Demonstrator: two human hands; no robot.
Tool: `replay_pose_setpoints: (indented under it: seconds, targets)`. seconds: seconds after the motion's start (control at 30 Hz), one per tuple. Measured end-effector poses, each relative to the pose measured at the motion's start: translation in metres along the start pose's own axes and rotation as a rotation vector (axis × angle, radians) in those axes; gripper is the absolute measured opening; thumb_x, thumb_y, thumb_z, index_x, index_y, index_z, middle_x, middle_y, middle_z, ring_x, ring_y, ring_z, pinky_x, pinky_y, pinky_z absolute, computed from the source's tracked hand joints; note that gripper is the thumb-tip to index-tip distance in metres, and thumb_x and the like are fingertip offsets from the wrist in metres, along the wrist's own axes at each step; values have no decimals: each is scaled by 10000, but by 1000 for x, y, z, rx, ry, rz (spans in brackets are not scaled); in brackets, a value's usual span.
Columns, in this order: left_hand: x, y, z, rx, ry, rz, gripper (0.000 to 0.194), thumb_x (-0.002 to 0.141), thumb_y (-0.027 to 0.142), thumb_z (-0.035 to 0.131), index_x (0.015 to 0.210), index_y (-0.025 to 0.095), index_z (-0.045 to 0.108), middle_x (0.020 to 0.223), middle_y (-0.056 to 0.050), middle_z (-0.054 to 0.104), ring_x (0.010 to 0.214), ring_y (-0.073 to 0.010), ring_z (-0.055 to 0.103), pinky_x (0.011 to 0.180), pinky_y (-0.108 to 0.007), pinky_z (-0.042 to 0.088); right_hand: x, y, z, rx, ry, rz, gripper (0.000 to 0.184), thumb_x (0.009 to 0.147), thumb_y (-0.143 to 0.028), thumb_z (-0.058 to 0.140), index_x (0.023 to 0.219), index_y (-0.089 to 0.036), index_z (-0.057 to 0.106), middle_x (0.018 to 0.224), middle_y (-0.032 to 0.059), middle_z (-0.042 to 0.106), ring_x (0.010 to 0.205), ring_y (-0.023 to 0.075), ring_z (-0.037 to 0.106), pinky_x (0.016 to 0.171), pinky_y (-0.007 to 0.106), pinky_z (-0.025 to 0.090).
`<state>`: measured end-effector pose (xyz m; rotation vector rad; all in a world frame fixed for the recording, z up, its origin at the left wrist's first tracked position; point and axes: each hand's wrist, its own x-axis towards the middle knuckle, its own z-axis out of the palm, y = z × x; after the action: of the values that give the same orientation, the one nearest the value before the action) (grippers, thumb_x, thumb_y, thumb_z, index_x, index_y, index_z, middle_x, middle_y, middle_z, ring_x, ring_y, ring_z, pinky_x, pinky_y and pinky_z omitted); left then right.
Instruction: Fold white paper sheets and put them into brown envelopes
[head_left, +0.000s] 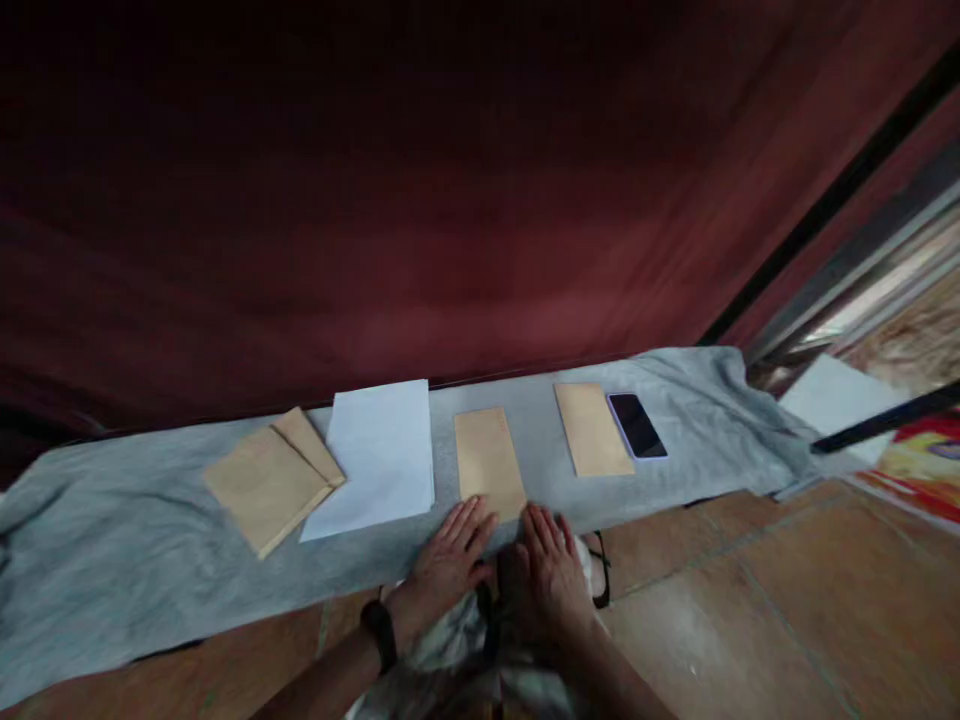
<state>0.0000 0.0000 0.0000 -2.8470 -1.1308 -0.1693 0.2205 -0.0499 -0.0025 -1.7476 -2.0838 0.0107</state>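
Note:
A brown paper envelope (489, 455) lies on the grey cloth in front of me, its near end by my hands. My left hand (452, 545) rests flat with its fingers stretched out, the fingertips on the envelope's near left corner. At the near right corner lies my right hand (553, 565), fingers extended, on the cloth's front edge; whether it touches the envelope I cannot tell. Neither hand holds anything. To the right is another brown envelope (594, 430), with a phone (637, 427) beside it. Left of the middle envelope lies a stack of white paper (379, 455).
Several brown envelopes (266, 480) overlap at the left, touching the paper stack. Grey cloth (150, 540) covers the long narrow surface. A dark red panel (480, 250) rises behind it. Tiled floor (735, 600) shows in front, and a dark pole (885, 420) is at the right.

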Motion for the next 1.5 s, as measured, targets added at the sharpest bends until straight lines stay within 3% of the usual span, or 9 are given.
replay_pose_setpoints:
  seconds: [0.2, 0.4, 0.67, 0.8, 1.07, 1.27, 1.4, 1.5]
  targets:
    - [2, 0, 1, -14, 30, 5, 691, 955, 450, 566, 1546, 203, 307, 1639, -142, 250, 1508, -285, 245, 1216, -458, 286, 7, 5, -5, 26, 19, -30, 439, 1034, -284, 376, 1436, -176, 515, 1441, 91, 576, 1350, 234, 502, 1176, 458, 324]
    - [2, 0, 3, -18, 56, -6, 665, 961, 419, 549, 1542, 202, 311, 1636, -139, 262, 1503, -276, 264, 1212, -459, 295, 10, -3, -3, 106, -49, -185, 481, 1016, -275, 422, 1484, -167, 444, 1501, 83, 513, 1412, 212, 432, 1183, 434, 350]
    - [5, 2, -7, -51, 45, -16, 592, 954, 442, 569, 1470, 186, 430, 1572, -156, 399, 1468, -289, 346, 1166, -465, 372, 4, 8, -5, 97, -46, -183, 540, 995, -183, 418, 1532, -178, 360, 1518, 87, 490, 1411, 218, 441, 1182, 455, 354]
    - [26, 2, -8, -119, 59, -101, 574, 1001, 463, 460, 1483, 156, 406, 1563, -151, 415, 1452, -249, 377, 1164, -448, 377, 3, 11, -1, 103, -46, -183, 539, 992, -180, 428, 1528, -175, 366, 1525, 89, 480, 1423, 221, 423, 1181, 468, 361]
    - [104, -13, 7, -118, 18, -265, 617, 1018, 448, 349, 1510, 75, 369, 1595, -166, 349, 1498, -271, 279, 1227, -487, 235, 2, 15, 3, 96, -44, -197, 614, 940, -101, 404, 1546, -166, 326, 1519, 103, 487, 1414, 231, 433, 1168, 487, 381]
    - [147, -28, 19, -125, 25, -361, 590, 1017, 443, 324, 1523, 140, 366, 1604, -104, 355, 1505, -256, 259, 1234, -500, 203, 3, 13, -1, 66, -62, -203, 727, 858, -35, 412, 1563, -151, 280, 1555, 105, 436, 1427, 235, 411, 1167, 478, 384]
    - [151, -29, 18, -136, 32, -356, 591, 1021, 440, 321, 1519, 126, 366, 1602, -122, 351, 1498, -255, 278, 1231, -504, 216, 4, 13, -1, 69, -53, -196, 713, 854, -34, 414, 1550, -158, 318, 1542, 102, 456, 1411, 232, 430, 1157, 468, 395]
    - [130, -20, 15, -143, 54, -299, 587, 1017, 402, 348, 1529, 116, 341, 1599, -147, 348, 1492, -260, 294, 1225, -510, 236, 6, 15, -1, 69, -53, -202, 699, 861, -39, 416, 1543, -170, 336, 1518, 95, 491, 1393, 223, 450, 1153, 455, 398]
